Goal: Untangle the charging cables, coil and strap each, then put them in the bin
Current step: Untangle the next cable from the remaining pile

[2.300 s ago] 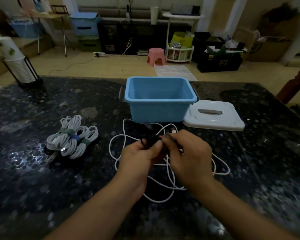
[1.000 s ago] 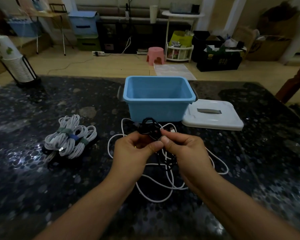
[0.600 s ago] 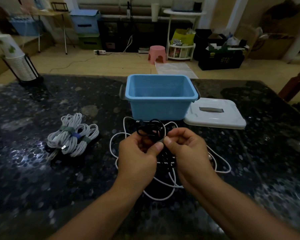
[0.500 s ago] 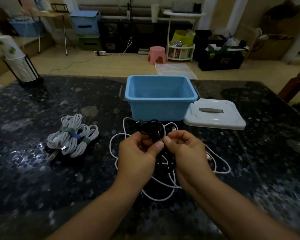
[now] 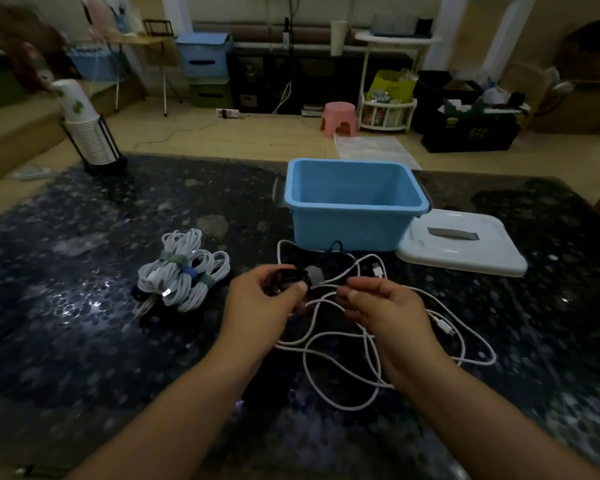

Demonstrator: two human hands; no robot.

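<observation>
Head view is looking down on a dark speckled tabletop that is filling most of the frame, with the person's two forearms reaching in from the bottom edge. At the far middle, a light blue bin is standing upright and open, and nothing is showing inside it; its white lid is lying flat just beside it on the right, top side up. On the near side of the bin, a loose white cable is sprawling in open loops across the tabletop, running under and around both hands, with one plug end lying near the bin's front wall. Well to the left, a bundle of coiled white cables is resting on the tabletop, each coil wrapped with a green or blue strap. The left hand is curling its thumb and fingers around a small black cable coil, which is sitting in that grip just in front of the bin, apart from it. A grey strap is sticking out from the coil on the thumb side. The right hand is hovering close beside it, fingers loosely curled; whether they are pinching the white cable or the strap's tip is too blurred to tell.
</observation>
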